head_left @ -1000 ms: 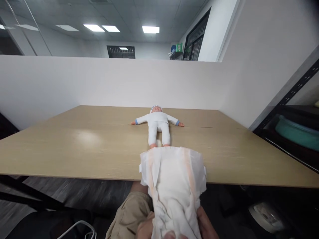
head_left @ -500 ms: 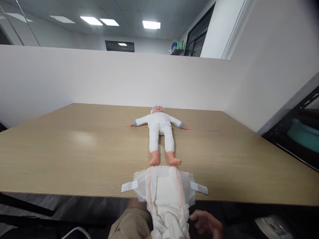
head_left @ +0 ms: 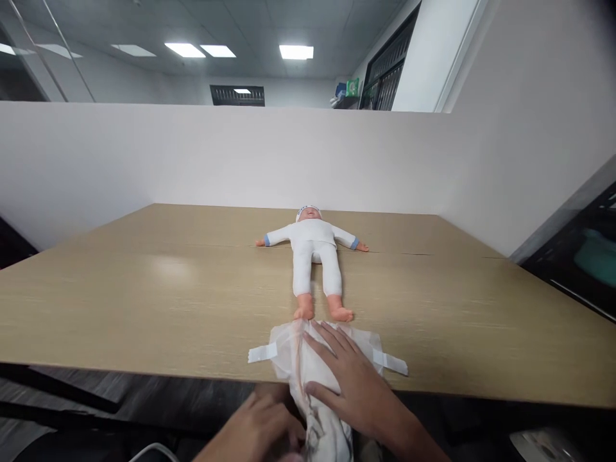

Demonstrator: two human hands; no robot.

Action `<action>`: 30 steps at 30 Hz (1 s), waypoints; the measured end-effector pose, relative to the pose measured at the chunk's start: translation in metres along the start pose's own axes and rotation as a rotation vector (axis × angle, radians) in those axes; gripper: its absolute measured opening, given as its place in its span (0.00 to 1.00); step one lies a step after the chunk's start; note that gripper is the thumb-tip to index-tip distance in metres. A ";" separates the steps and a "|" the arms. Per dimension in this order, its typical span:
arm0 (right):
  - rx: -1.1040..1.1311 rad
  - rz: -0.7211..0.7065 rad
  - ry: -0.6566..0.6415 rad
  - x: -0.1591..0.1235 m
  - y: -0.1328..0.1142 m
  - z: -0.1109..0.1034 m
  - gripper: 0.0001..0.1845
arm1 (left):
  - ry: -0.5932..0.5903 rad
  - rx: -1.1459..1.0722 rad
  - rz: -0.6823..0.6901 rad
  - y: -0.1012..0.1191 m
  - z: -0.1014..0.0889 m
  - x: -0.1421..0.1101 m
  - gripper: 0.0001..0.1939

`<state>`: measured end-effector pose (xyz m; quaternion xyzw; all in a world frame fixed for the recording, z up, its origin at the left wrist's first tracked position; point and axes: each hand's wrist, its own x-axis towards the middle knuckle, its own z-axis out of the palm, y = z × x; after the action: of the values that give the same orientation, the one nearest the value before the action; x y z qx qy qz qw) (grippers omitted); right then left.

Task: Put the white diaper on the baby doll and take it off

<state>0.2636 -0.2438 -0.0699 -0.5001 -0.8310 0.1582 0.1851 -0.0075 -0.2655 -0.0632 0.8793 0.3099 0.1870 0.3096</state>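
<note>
An unfolded white diaper point(head_left: 308, 375) lies over the table's front edge, its lower part hanging down crumpled toward my lap. Its two side tapes are spread out left and right on the tabletop. My right hand point(head_left: 344, 375) rests flat on the diaper's upper part, fingers outstretched and slightly apart. Beside the hanging part, at its left edge, my left hand point(head_left: 269, 420) is closed with curled fingers on the diaper; its fingertips are partly hidden. A baby doll point(head_left: 315, 247) in white clothes and cap lies on its back just beyond, arms out, feet close to the diaper's top edge.
The wooden table point(head_left: 144, 308) reaches back to a low white partition point(head_left: 231, 157). At the right, a dark shelf rack point(head_left: 577, 256) holds something teal. A white cable point(head_left: 154, 449) and dark table legs show below.
My right hand has come up from beside the diaper and now lies flat on it. My left hand has come into view at the diaper's left edge. The camera view has shifted slightly.
</note>
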 end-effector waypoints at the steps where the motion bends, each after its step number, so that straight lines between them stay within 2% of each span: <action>1: 0.000 -0.010 -0.010 0.000 0.003 -0.002 0.41 | -0.005 0.029 0.018 -0.004 -0.016 0.009 0.10; 2: -0.001 -0.018 -0.016 0.000 0.006 -0.003 0.41 | 0.030 0.073 -0.001 -0.008 -0.031 0.020 0.10; 4: -0.006 -0.029 -0.017 -0.001 0.008 -0.005 0.42 | 0.176 0.240 0.027 -0.022 -0.057 0.051 0.14; 5: -0.011 -0.036 -0.015 -0.001 0.009 -0.005 0.42 | 0.231 0.349 0.052 -0.031 -0.066 0.070 0.18; 7: -0.022 -0.049 -0.010 0.000 0.010 -0.004 0.42 | 0.244 0.543 0.076 -0.049 -0.077 0.111 0.30; 11: -0.042 -0.055 -0.005 0.002 0.012 0.000 0.42 | 0.049 0.758 0.258 -0.073 -0.079 0.176 0.55; 13: -0.043 -0.057 -0.005 0.002 0.014 0.002 0.43 | -0.063 0.828 0.359 -0.074 -0.077 0.194 0.64; 15: -0.041 -0.059 -0.007 0.002 0.016 0.004 0.44 | -0.146 0.877 0.434 -0.071 -0.076 0.205 0.68; 18: -0.038 -0.052 -0.029 0.002 0.017 0.004 0.45 | -0.202 0.867 0.507 -0.068 -0.077 0.216 0.61; 22: -0.025 -0.061 -0.107 0.005 0.020 -0.001 0.46 | -0.176 0.761 0.629 -0.072 -0.078 0.226 0.30; 24: -0.007 -0.087 -0.156 0.008 0.023 -0.006 0.45 | -0.142 0.722 0.684 -0.074 -0.077 0.231 0.18; 27: 0.023 -0.116 -0.233 0.015 0.030 -0.014 0.44 | -0.113 0.648 0.688 -0.072 -0.080 0.238 0.12; 30: 0.035 -0.116 -0.264 0.024 0.039 -0.019 0.44 | -0.103 0.457 0.647 -0.061 -0.095 0.247 0.14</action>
<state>0.2923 -0.2033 -0.0669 -0.4226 -0.8729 0.2260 0.0914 0.0990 -0.0242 0.0001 0.9859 0.0345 0.1568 0.0463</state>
